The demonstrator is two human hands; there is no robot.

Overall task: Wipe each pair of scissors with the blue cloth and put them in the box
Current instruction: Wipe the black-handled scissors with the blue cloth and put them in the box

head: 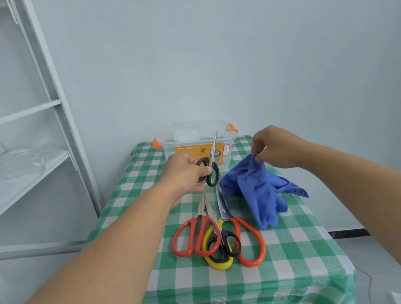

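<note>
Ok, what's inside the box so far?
Only an unclear whitish shape shows through the box wall. No scissors visible inside, but its orange label and the left hand hide the bottom.

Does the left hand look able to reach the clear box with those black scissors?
Probably yes. The left hand grips the black scissors just in front of the clear box, whose top looks open, with nothing between them. The blue cloth hangs aside from the right hand.
</note>
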